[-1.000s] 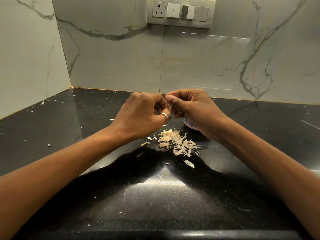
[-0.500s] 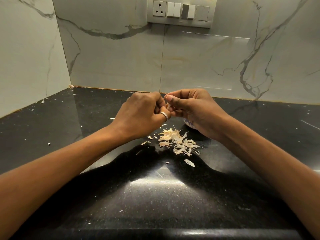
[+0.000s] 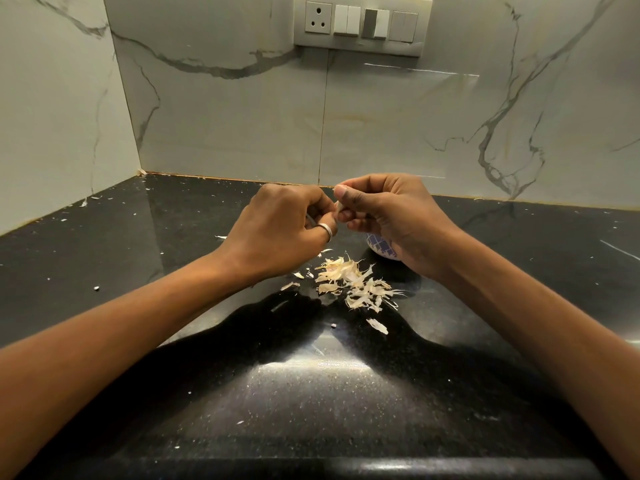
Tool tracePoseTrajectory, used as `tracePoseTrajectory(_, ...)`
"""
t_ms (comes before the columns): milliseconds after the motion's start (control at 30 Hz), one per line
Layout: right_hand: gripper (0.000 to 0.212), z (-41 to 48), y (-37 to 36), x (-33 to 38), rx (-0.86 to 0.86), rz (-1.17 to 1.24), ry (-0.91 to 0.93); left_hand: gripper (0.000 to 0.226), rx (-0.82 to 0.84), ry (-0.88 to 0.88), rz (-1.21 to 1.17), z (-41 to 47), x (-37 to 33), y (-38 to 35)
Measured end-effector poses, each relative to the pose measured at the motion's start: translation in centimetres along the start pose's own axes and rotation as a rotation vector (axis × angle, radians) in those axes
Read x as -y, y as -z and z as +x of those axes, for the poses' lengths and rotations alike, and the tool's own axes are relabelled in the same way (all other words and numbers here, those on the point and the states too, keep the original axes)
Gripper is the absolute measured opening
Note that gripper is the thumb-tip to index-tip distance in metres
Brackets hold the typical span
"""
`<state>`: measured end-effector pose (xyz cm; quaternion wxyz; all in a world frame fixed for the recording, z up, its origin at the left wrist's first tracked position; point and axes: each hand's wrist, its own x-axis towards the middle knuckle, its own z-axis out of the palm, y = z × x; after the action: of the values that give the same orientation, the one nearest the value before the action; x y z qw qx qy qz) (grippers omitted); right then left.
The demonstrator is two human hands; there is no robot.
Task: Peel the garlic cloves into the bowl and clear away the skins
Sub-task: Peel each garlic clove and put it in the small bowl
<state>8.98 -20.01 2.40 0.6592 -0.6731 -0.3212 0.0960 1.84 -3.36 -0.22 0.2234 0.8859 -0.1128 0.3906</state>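
Both hands meet above the black counter. My right hand [image 3: 391,216] pinches a pale garlic clove [image 3: 339,206] between thumb and fingers. My left hand [image 3: 280,233], with a ring on one finger, has its fingers curled against the clove; what they grip is hidden. Under my right hand a small white bowl with a blue pattern [image 3: 381,247] shows only part of its side. A heap of dry garlic skins [image 3: 353,284] lies on the counter just in front of the hands.
The black counter [image 3: 311,393] ends at marble walls behind and to the left. Stray skin flakes [image 3: 377,326] and crumbs dot its surface. A switch panel [image 3: 362,24] is on the back wall. The counter's front edge runs along the bottom.
The hands stay together at the clove, with the fingers only shifting slightly. The skin heap and bowl have not moved.
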Motion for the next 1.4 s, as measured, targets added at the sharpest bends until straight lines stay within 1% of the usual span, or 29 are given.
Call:
tracePoseTrajectory(167,0.014,0.1,-0.2,-0.2,0.016,0.009,-0.004,0.018,-0.012,0.004,0.002,0.0,-0.4,0.4)
tracePoseTrajectory(467,0.021,0.4,-0.1,-0.5,0.050,0.006,-0.008,0.021,-0.009,0.010,0.024,0.0,-0.6,0.6)
tracePoseTrajectory(533,0.022,0.4,-0.2,-0.5,0.055,0.000,-0.008,0.017,-0.009,0.038,0.016,0.1,-0.7,0.5)
tracePoseTrajectory(600,0.022,0.5,-0.2,-0.6,0.057,-0.005,-0.010,0.014,-0.014,0.101,-0.035,0.1,-1.0,0.4)
tracePoseTrajectory(700,0.021,0.5,-0.3,-0.6,0.050,-0.007,-0.017,0.014,0.003,0.230,-0.140,0.3,-1.2,0.3)
tracePoseTrajectory(767,0.019,0.5,-0.2,-0.5,0.051,-0.013,-0.015,0.015,0.005,0.256,-0.171,0.4,-1.2,0.3)
tracePoseTrajectory(900,0.021,0.4,-0.3,-0.4,0.047,-0.039,-0.013,0.014,-0.002,0.265,-0.158,0.5,-1.4,0.4)
tracePoseTrajectory(1033,0.022,0.1,-0.2,0.2,0.014,-0.079,0.004,0.010,-0.064,0.298,-0.061,0.6,-0.1,1.1)
tracePoseTrajectory(1167,0.021,0.0,0.2,0.6,-0.035,-0.090,0.039,0.009,-0.083,0.271,-0.046,0.6,0.2,1.2)
tracePoseTrajectory(1300,0.017,-0.1,0.0,0.2,-0.028,-0.134,0.041,0.008,-0.018,0.175,-0.067,0.3,-0.5,0.5)
tracePoseTrajectory(1400,0.019,-0.1,-0.1,0.1,-0.005,-0.159,0.035,0.016,0.001,0.130,-0.137,0.2,-0.8,0.6)
